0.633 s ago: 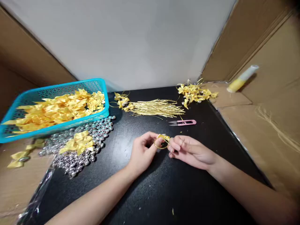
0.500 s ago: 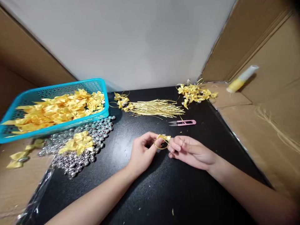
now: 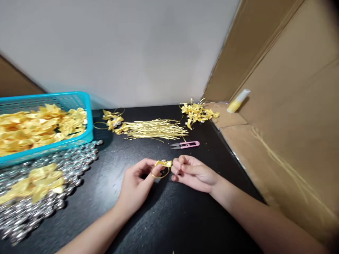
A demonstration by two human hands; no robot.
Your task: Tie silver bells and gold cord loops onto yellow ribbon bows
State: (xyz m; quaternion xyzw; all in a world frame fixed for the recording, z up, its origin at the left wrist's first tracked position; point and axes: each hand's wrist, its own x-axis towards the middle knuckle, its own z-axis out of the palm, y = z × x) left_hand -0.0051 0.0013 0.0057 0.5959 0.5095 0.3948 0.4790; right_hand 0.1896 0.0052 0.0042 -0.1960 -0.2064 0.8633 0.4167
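My left hand (image 3: 136,183) and my right hand (image 3: 193,173) meet over the black table (image 3: 164,218), both pinching a small yellow ribbon bow with a gold cord loop (image 3: 162,167). The left thumb and forefinger grip the loop's left side. Fingertips of the right hand are closed on the bow's right end. Just beyond the hands lies a pink thread snipper (image 3: 186,144).
A teal basket (image 3: 79,102) full of yellow bows stands at the left, with a heap of silver bells (image 3: 71,165) and loose bows (image 3: 37,180) in front. Gold cord pieces (image 3: 153,128) and finished bows (image 3: 197,113) lie farther back. Cardboard walls (image 3: 286,106) and a glue tube (image 3: 237,101) flank the right.
The camera has turned right, so everything sits further left in view. Both hands keep their pinch on the bow and loop.
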